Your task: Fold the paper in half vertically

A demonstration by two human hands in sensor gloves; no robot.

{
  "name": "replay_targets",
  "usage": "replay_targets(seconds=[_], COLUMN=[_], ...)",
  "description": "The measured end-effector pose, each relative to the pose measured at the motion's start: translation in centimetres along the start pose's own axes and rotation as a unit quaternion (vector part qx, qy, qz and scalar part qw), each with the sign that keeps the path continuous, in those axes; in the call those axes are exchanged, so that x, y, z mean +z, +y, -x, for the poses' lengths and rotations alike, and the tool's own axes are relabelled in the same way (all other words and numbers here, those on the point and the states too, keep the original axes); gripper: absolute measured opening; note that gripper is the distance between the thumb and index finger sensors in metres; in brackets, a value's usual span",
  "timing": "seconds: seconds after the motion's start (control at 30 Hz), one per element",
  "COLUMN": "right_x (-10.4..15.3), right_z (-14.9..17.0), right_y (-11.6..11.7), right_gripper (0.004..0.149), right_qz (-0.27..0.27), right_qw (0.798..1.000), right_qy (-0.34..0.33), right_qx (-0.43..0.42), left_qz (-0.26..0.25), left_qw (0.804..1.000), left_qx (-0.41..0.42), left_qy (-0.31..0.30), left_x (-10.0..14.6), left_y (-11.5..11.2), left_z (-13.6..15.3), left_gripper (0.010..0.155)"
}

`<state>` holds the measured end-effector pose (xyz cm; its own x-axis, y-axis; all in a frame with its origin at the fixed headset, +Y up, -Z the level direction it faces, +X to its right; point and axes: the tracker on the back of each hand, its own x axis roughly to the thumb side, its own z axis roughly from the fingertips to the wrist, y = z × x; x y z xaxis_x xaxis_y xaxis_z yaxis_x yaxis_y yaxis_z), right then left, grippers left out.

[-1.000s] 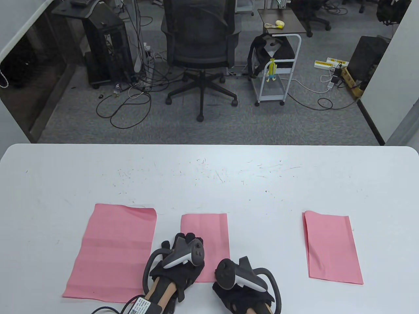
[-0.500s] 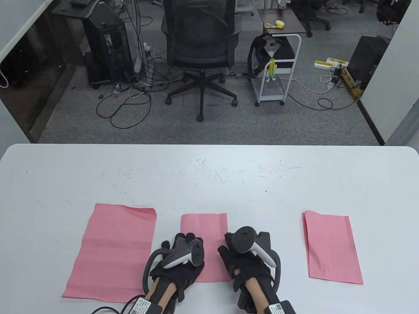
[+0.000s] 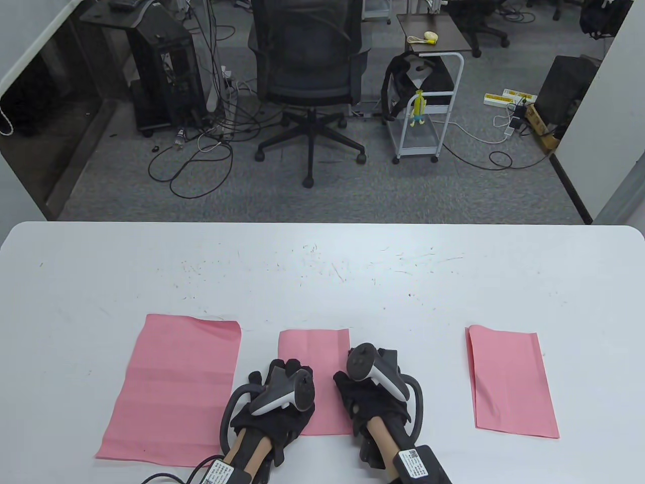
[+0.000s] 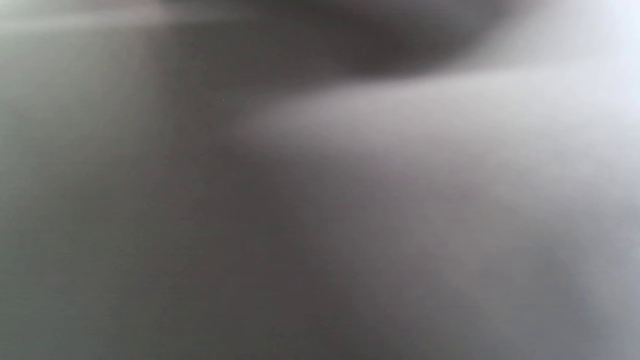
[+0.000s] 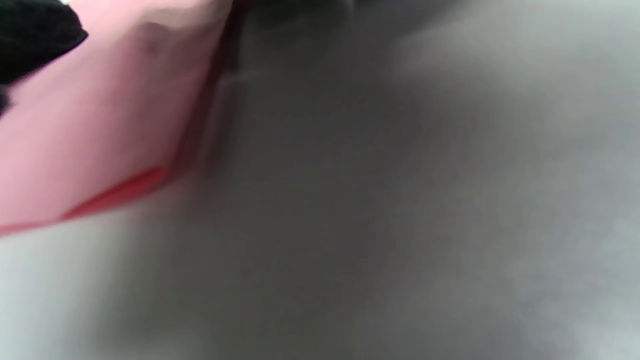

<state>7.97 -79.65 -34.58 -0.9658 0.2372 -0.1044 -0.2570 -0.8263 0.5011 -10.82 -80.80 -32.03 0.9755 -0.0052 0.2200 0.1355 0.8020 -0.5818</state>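
White table (image 3: pixel 322 282), scuffed, office floor behind with a desk chair (image 3: pixel 308 75) and a small white cart (image 3: pixel 426 108). Three pink sheets in a row along the near edge.

Folded paper (image 3: pixel 313 350): centre of the row, narrow, lying flat. Left hand (image 3: pixel 274 403) resting on its near left portion, palm down, fingertips on the pink surface; fingers appear extended, though largely hidden beneath the tracker (image 3: pixel 284 390). Right hand (image 3: pixel 370 398) at the paper's right edge, fingers pointing away from the near edge; finger position under its tracker cannot be determined from the table view. Right wrist view: pink paper (image 5: pixel 100 115) raised slightly off the table, a dark red underside visible along its lower edge, a black gloved fingertip (image 5: pixel 35 35) against the sheet at top left.

Left wrist view: blurred grey only, nothing identifiable.

Large unfolded sheet (image 3: pixel 174 388): left, just beside the left hand. Second folded sheet (image 3: pixel 511 380): right, well apart from both hands.
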Motion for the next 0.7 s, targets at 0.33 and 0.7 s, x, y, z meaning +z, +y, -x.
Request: replay_targets(seconds=[0.33,0.7], right_x=[1.8,1.8], right_z=[-2.0,-0.4], right_y=[-0.2,-0.5], right_gripper=[0.073,0.072], right_qz=[-0.014,-0.048], right_qw=[0.995,0.961], right_qy=[-0.084,-0.083], right_qx=[-0.051,-0.261], left_qz=[0.005,0.006], left_qw=[1.0,1.0], left_qx=[0.002,0.003], left_qy=[-0.001,-0.001], left_x=[0.0,0.0], left_y=[0.0,0.0], left_z=[0.0,0.0], left_gripper=[0.075,0.075])
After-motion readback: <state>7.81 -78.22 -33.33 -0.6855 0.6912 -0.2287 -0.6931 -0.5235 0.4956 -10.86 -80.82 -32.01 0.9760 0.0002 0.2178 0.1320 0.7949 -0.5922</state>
